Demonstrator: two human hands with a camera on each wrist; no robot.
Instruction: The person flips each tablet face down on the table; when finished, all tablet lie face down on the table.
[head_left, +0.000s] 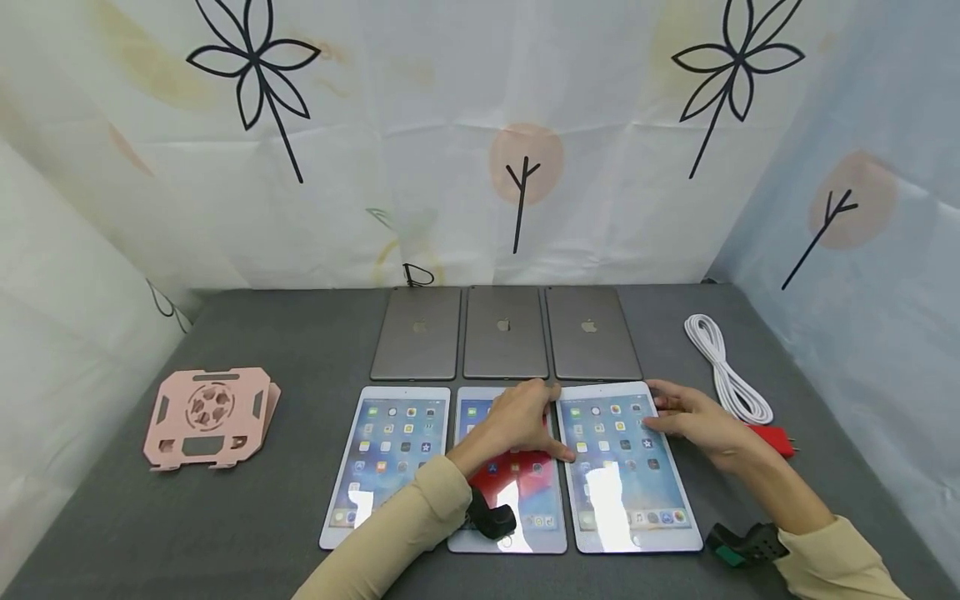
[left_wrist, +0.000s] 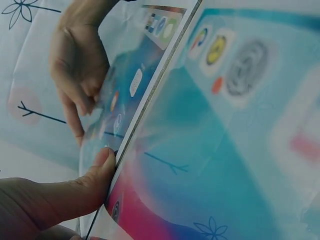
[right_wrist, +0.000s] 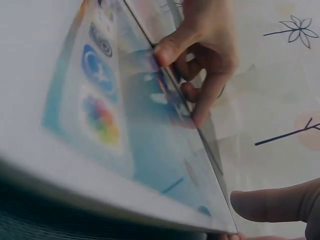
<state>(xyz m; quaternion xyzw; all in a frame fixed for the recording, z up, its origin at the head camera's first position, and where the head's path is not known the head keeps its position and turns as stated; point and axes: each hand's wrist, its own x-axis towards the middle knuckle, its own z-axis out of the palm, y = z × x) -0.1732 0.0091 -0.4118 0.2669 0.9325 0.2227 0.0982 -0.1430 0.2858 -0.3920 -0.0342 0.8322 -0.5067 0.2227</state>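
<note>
Three white tablets with lit screens lie in a front row: a left tablet (head_left: 390, 467), a middle tablet (head_left: 543, 500) and a right tablet (head_left: 637, 487). My left hand (head_left: 517, 417) reaches over the middle tablet and grips the right tablet's left edge, thumb low and fingers near the top corner. On the opposite edge, my right hand (head_left: 697, 421) holds the same tablet near its upper corner, thumb at the rim. In the left wrist view, the left thumb (left_wrist: 85, 192) lies at the seam between two tablets. The fingertips underneath are partly hidden.
Behind stand three grey tablets (head_left: 506, 333) lying back-up in a row. A pink folding stand (head_left: 187, 408) is at the left. At the right lie a coiled white cable (head_left: 716, 358) and a red plug (head_left: 776, 439), partly behind the right hand. Fabric walls border the grey table (head_left: 255, 517).
</note>
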